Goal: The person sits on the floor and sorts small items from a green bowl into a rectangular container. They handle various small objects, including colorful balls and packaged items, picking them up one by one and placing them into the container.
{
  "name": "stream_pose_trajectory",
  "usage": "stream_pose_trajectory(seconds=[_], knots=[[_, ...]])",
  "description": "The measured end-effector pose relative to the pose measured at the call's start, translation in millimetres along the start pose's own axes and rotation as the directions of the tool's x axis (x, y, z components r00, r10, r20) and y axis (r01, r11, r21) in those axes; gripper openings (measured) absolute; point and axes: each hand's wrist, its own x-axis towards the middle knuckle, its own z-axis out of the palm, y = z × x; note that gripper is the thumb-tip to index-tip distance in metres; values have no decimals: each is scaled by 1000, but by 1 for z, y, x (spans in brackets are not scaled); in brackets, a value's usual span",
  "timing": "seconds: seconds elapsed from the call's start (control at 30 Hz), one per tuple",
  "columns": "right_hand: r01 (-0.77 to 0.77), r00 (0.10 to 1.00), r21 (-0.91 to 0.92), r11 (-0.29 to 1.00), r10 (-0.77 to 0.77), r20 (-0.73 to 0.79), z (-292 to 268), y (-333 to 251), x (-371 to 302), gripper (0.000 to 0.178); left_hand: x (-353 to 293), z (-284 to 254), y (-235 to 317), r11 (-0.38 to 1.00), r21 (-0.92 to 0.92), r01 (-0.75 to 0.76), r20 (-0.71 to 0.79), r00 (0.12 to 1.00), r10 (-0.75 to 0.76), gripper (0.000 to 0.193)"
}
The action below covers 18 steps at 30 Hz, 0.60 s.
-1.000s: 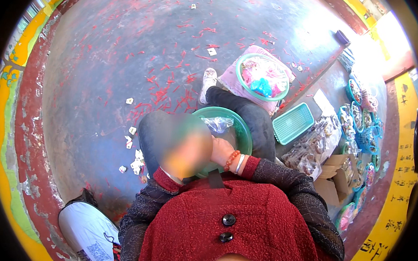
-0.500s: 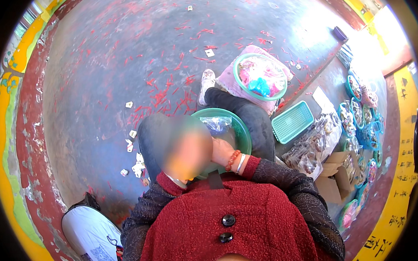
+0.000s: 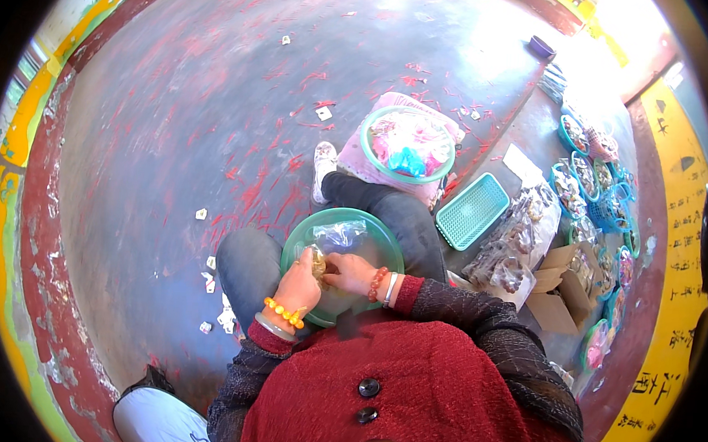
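Observation:
A green plastic basin [image 3: 386, 240] rests in my lap between my thighs. Over its near left part, my left hand [image 3: 297, 286] grips a small golden-brown item [image 3: 319, 264], possibly wrapped in clear plastic; its exact kind is too small to make out. My right hand [image 3: 352, 274] meets it from the right, fingertips pinched against the same item. Inside the basin, beyond both hands, lies a clear plastic bag [image 3: 339, 234] with something bluish in it. A yellow bead bracelet is on my left wrist, and red-brown beads circle my right.
A round tub [image 3: 365, 138] of pink, white and blue pieces stands on a pink cushion [image 3: 353, 159] ahead. To the right are a teal tray [image 3: 473, 212], plastic bags [image 3: 511, 244], an open cardboard box [image 3: 560, 297] and several filled baskets [image 3: 610, 210]. Red scraps litter the floor.
The view has shifted, so the surroundings sit further left. My left hand, blurred out before, now shows clearly with the golden-brown item. My right hand remains beside it over the basin.

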Motion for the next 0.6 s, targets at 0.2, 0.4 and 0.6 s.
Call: stream_pose_trajectory(seconds=[0.2,0.4,0.6], knots=[[28,998,-22,999,-29,-56,-21,1,-6,30,-3,1,3,996,72,46,-78,996,-41,52],[109,829,-147,983,-171,-532,-103,15,-12,16,-7,-8,1,990,86,-108,-363,922,132,34],[-378,708,-466,800,-75,-702,-176,50,-1,30,-4,-19,-1,989,-18,-144,-488,865,117,25]])
